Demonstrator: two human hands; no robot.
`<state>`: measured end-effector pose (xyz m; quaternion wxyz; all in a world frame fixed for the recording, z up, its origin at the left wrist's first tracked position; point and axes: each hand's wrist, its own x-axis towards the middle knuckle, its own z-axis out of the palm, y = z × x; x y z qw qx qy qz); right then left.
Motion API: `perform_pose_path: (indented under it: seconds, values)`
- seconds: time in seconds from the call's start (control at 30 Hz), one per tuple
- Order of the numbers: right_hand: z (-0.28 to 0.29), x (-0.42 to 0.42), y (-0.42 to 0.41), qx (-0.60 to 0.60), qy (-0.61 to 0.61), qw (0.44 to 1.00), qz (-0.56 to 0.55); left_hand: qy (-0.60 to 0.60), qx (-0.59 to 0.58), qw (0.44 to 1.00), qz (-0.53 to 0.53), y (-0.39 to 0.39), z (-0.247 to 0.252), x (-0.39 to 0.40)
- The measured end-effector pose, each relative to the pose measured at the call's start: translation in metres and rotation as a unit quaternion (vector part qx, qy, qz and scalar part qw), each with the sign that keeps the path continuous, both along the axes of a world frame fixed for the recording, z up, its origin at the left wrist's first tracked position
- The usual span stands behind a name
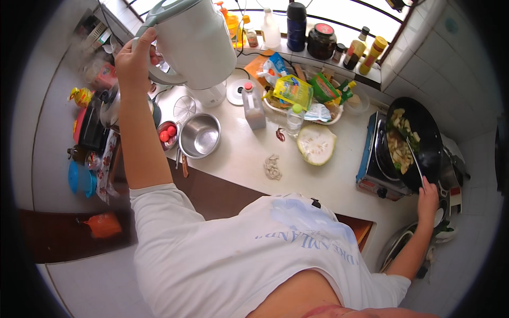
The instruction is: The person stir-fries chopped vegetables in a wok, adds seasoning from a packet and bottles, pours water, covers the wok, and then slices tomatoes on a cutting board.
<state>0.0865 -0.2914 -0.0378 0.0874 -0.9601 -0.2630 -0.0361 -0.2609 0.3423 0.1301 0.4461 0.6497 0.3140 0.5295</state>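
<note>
Raised at the upper left, my left hand (137, 55) grips the handle of a large pale electric kettle (195, 43) with a grey-green lid. At the right, my right hand (428, 198) holds the metal handle of a cooking utensil (415, 161), whose far end lies among the food. That food (399, 149), pale pieces with green bits, sits in a black wok (427, 131) tilted on a portable gas stove (368, 171). The utensil's tip is partly hidden by the food.
On the white counter (234, 159) are a steel pot (200, 136), a cut pale melon (316, 145), a jug with a red cap (253, 107) and a small clear bottle (295, 121). Behind them stands a basket (332, 119) of packets. Bottles and jars line the window sill. Pans stand right of the stove.
</note>
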Motion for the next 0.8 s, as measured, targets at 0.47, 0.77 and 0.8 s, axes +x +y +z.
perform_pose_path:
  seconds: [0.47,0.77,0.8]
  values:
    - [0.09,-0.059,0.061,-0.155,-0.003,0.979,-0.131,0.095,0.008,0.989,0.109,0.059,-0.133,0.09]
    - [-0.006,-0.01,0.069,-0.129,-0.058,0.961,-0.237,0.18,0.078,0.966,0.171,0.085,-0.236,0.123]
    - [-0.015,-0.009,0.076,-0.142,-0.061,0.96,-0.233,0.176,0.088,0.964,0.178,0.089,-0.251,0.126]
